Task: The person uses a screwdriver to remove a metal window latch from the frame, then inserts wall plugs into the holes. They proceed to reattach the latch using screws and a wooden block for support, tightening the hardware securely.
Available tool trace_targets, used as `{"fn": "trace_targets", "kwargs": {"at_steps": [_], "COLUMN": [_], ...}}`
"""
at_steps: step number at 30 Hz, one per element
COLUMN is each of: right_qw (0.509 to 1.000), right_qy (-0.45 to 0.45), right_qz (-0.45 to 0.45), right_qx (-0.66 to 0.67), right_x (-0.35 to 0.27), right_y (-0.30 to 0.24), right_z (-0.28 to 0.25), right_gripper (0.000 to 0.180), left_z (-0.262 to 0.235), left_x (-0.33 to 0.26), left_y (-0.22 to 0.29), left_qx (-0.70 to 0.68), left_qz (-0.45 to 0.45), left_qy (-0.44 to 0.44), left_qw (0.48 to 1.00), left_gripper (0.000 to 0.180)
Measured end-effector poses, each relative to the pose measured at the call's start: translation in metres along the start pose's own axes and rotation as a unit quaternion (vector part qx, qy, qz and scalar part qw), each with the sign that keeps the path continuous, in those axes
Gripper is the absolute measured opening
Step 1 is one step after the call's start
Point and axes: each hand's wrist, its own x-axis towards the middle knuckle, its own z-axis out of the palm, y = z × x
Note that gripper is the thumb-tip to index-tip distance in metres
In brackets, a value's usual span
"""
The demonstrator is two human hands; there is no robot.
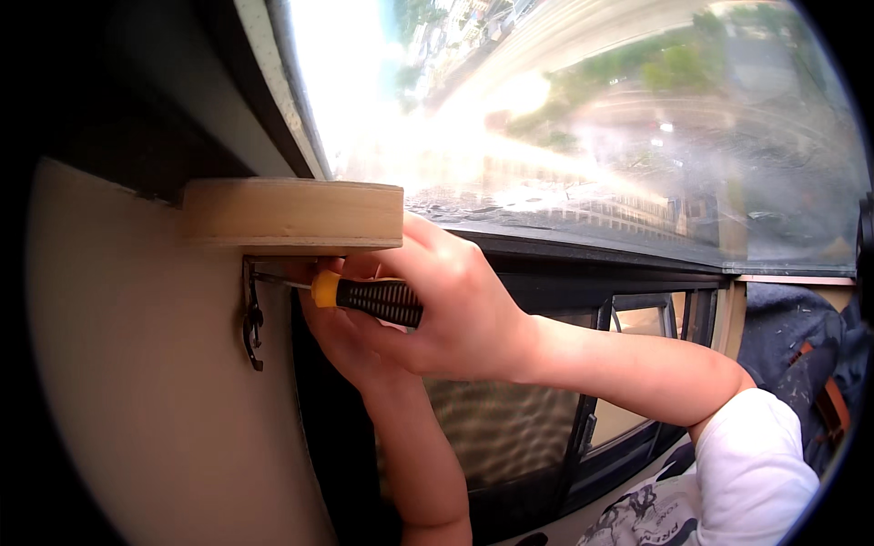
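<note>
My right hand [455, 305] is closed around the black ribbed handle of a screwdriver [375, 298] with a yellow collar. Its thin shaft points left, lying nearly level just beneath a pale wooden block or small shelf [293, 216]. The shaft's tip reaches a dark metal bracket [252, 318] that runs down the beige wall below the wood. Behind the screwdriver, my left hand [350, 346] is raised close under the wood's lower face. Its fingers are largely covered by the right hand and the handle, so what they touch is hidden.
Above and to the right, a large bright window [592, 118] has a dark frame [592, 253]. Below it are dark-framed sliding panels [583, 428]. The beige wall [155, 382] fills the left side. Dark blue cloth [783, 318] with a brown strap lies at the far right.
</note>
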Motion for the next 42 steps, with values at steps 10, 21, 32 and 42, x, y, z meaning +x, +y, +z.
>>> {"fn": "trace_targets", "kwargs": {"at_steps": [10,21,32,42], "right_qw": [0.705,0.986,0.967,0.994], "right_qy": [-0.188,-0.084,-0.104,0.018], "right_qz": [0.536,0.107,-0.075,0.094], "right_qx": [0.424,0.092,-0.221,0.046], "right_x": [0.024,0.005,-0.002,0.005], "right_y": [-0.011,0.000,-0.009,-0.003], "right_z": [-0.014,0.001,-0.004,0.011], "right_gripper": [0.026,0.021,0.029,0.024], "left_z": [0.001,-0.013,-0.001,-0.021], "left_x": [-0.005,0.002,0.002,0.003], "left_y": [0.003,0.002,0.002,0.000], "left_qx": [0.102,0.038,-0.033,0.037], "left_qz": [0.061,0.026,0.017,0.006], "left_qy": [0.089,-0.025,-0.040,0.011], "left_qw": [0.989,0.999,0.999,0.999], "left_gripper": [0.030,0.027,0.025,0.031]}}
